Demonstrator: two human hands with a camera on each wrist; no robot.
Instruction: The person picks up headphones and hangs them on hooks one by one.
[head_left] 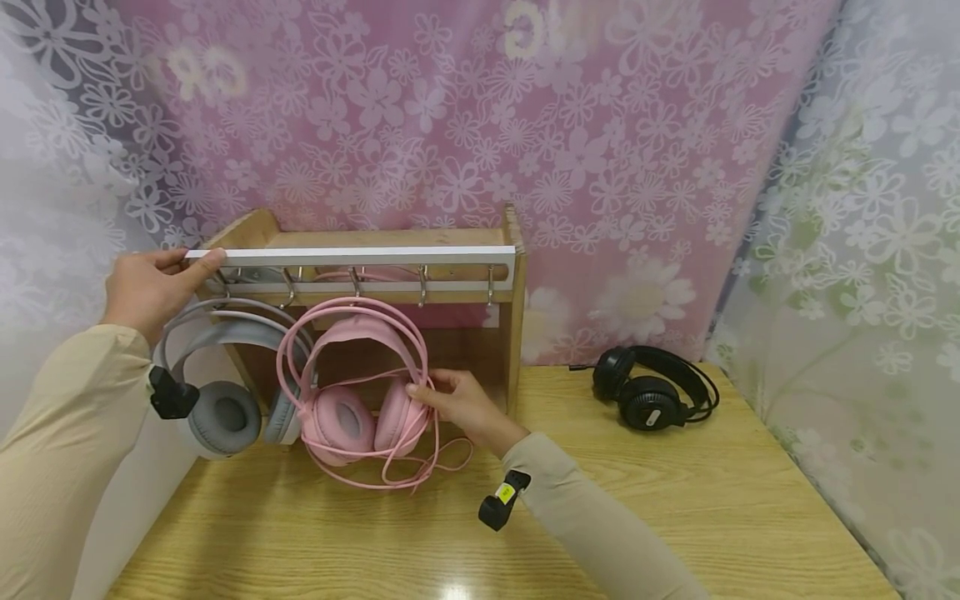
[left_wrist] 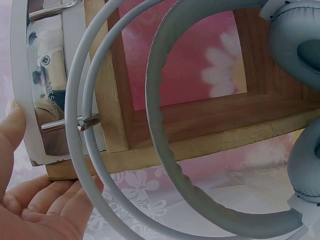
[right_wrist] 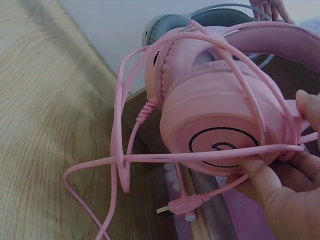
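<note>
Fingers (right_wrist: 260,182) of the right hand (head_left: 463,406) pinch the pink headphones' (head_left: 352,392) ear cup and cable as they hang from a rack hook (head_left: 356,283). Left hand (head_left: 150,287) grips the wooden rack (head_left: 513,325); best keep it braced and the loose cable gathered.

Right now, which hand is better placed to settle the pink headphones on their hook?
Probably the right hand: its fingers already grip the pink headphones, while the left hand holds the rack's white rail.
</note>
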